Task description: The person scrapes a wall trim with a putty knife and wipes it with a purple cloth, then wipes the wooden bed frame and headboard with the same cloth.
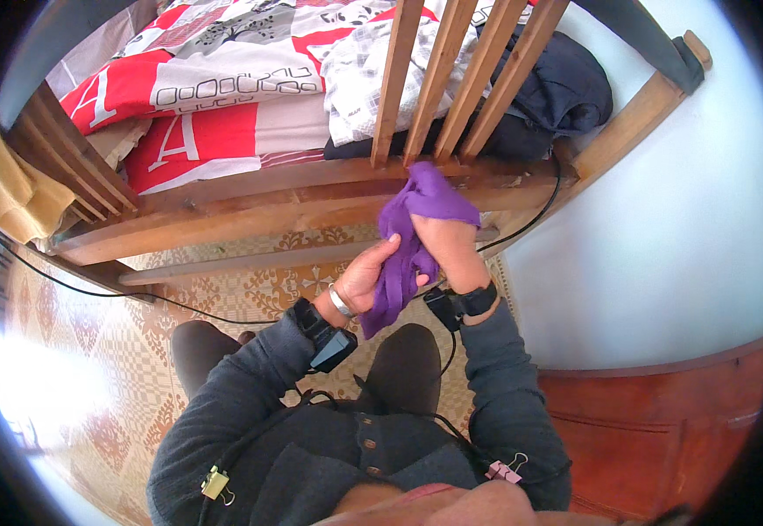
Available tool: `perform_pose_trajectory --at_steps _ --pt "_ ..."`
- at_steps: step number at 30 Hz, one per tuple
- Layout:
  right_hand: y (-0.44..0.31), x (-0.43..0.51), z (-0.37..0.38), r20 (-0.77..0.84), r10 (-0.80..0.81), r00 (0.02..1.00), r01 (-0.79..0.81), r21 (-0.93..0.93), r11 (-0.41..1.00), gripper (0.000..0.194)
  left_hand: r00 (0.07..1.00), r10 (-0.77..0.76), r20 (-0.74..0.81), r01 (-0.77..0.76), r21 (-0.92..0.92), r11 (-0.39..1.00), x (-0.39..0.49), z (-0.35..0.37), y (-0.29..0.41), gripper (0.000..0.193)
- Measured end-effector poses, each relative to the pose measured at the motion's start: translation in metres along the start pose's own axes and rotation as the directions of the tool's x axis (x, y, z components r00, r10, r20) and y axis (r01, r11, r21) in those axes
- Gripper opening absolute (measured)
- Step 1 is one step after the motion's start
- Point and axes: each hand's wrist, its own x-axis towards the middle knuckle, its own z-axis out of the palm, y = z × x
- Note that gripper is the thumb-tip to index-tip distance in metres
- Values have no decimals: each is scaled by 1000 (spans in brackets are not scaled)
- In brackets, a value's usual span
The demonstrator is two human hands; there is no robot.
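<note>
A purple cloth [398,283] hangs between my two hands, just in front of the lower wooden rail [276,214] of a bed frame. My left hand [361,276] grips its hanging part, with the thumb on top. Over my right hand [450,246] the cloth is draped so that the fingers are hidden; the upper fold of fabric reaches the foot of the upright wooden slats [444,82]. Whether that fold touches the rail I cannot tell. Each wrist carries a black strapped device, and a silver bracelet [340,301] circles the left one.
Behind the slats lie red and white patterned bedding [223,125], a white checked cloth [361,85] and dark clothing [559,85]. A yellow cloth [20,191] hangs at the left. Black cable [190,309] crosses below the rail. The white wall [644,256] borders the right side, above a reddish-brown wooden panel [618,440].
</note>
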Motion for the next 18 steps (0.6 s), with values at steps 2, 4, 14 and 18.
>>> perform_pose_trajectory --at_steps 2,4,14,18 --pt "11 -4 -5 -25 45 999 -44 17 999 30 1000 8 -9 -8 8 1000 10 3 -6 43" --pt "18 -8 -6 -58 23 998 -18 76 997 32 1000 -1 -29 2 49 999 19 6 -11 41" --pt "23 -18 5 -92 212 973 -211 25 977 41 999 -16 51 7 160 987 -1 2 4 40" --pt "13 -1 -10 -114 157 981 -163 -45 986 37 1000 10 11 -11 126 992 2 5 7 38"
